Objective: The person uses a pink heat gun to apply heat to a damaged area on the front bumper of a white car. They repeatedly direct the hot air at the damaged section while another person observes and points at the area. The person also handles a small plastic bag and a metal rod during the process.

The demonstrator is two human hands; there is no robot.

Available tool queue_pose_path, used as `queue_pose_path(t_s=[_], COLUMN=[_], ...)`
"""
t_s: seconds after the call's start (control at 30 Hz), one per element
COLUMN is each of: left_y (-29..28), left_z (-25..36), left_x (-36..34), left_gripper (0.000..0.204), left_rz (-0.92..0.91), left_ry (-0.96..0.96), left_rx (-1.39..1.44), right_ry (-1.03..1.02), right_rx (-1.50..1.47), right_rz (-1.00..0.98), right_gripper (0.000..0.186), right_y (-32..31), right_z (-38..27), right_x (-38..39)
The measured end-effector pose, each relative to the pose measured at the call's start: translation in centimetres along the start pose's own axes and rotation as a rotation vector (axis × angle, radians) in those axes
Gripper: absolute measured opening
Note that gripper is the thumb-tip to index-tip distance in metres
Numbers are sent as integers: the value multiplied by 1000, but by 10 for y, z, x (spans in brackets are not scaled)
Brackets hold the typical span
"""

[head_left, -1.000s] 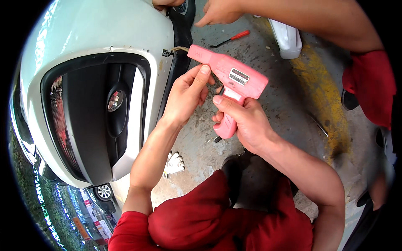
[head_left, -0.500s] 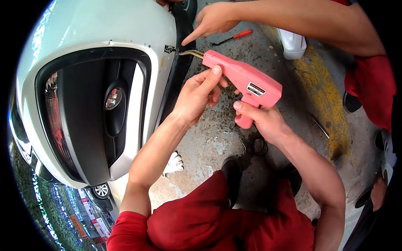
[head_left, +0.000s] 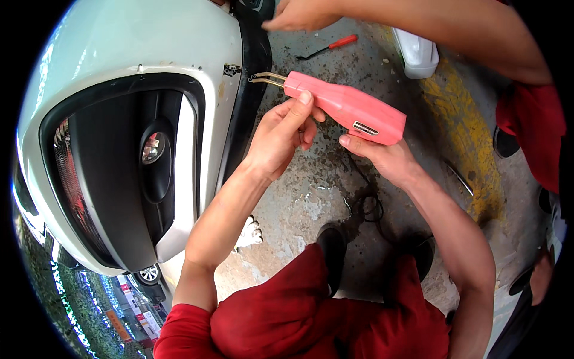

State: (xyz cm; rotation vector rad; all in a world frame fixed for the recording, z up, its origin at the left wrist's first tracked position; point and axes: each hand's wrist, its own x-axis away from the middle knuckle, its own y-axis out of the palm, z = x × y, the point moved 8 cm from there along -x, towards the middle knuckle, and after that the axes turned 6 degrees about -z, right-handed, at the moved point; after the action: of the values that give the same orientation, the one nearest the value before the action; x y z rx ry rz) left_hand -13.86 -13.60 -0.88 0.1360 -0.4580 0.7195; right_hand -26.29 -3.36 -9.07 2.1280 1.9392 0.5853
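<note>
A pink hot stapler (head_left: pixel 344 106) points left toward a white car bumper (head_left: pixel 140 45). My right hand (head_left: pixel 387 160) is wrapped round its grip, which is largely hidden now. Thumb and fingers of my left hand (head_left: pixel 278 136) close on the front of the stapler's body. Two brass prongs stick out from its nose, with a small wavy staple (head_left: pixel 252 78) at their tips. That staple is over the black trim (head_left: pixel 254 51) along the bumper's edge; I cannot tell whether it touches. Just left of it, the white paint has a dark damaged patch (head_left: pixel 232 70).
Another person's hand (head_left: pixel 308 15) reaches in above the stapler. A red-handled tool (head_left: pixel 342 42) and a white plastic container (head_left: pixel 417 57) lie on the stained floor. Below my right hand a black cable (head_left: pixel 372 209) coils. A thin metal rod (head_left: pixel 459 178) lies by the yellow paint.
My hands have rolled the stapler, so both prongs show apart and its grip is hidden. The other person's pointing hand has drawn up and away from the trim.
</note>
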Motion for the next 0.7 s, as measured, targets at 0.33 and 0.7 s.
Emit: queue_pose_path(t_s=[0.33,0.7], left_y=[-1,-53], left_z=[-2,31], left_x=[-4,17], left_gripper=[52,49], left_rz=[4,330], left_ry=[14,163], left_rx=[42,104], right_ry=[-102,-17], right_rx=[28,-353], right_rz=[15,-48], right_gripper=[41,36], right_y=[-4,12], right_z=[-2,-5], right_x=[-10,-12])
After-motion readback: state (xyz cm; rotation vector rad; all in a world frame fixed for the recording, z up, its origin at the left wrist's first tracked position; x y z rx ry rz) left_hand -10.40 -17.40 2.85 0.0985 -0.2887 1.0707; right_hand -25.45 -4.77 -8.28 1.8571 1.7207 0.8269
